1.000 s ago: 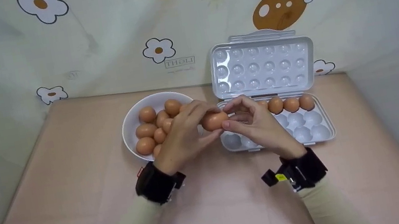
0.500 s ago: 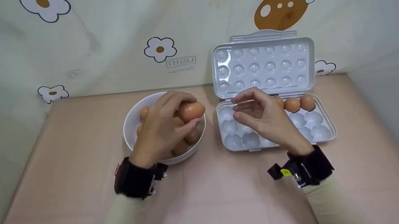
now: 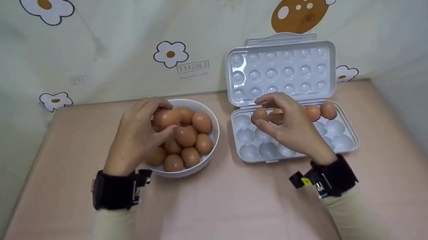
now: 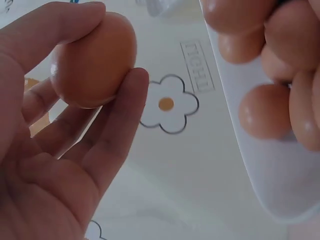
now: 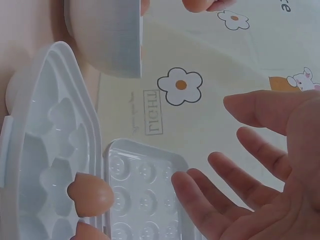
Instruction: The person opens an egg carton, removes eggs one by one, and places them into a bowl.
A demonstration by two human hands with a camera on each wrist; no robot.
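In the head view my left hand (image 3: 133, 136) pinches a brown egg (image 3: 165, 118) above the left part of a white bowl (image 3: 218, 145) of eggs. The left wrist view shows that egg (image 4: 95, 60) between thumb and fingertips, with the bowl's wall (image 4: 265, 185) off to the right. Over the lidded egg tray (image 3: 243, 163) hovers my right hand (image 3: 291, 124), fingers spread and slightly bent. It holds nothing in the right wrist view, where its fingers (image 5: 200, 205) stand apart from an egg (image 5: 95, 195) seated in the tray. Several eggs (image 3: 328, 110) sit along the back row.
The tray's raised lid (image 3: 280, 73) leans back behind it. A patterned cloth wall (image 3: 117, 44) rises at the back of the pinkish table (image 3: 232, 222). Hollow cups (image 3: 248, 152) fill the front rows at the tray's left. The bowl stands just left of the tray.
My hands were together at one egg between bowl and tray. The left has moved left over the bowl, holding an egg. The right has let go and shifted slightly right; a tray egg now shows.
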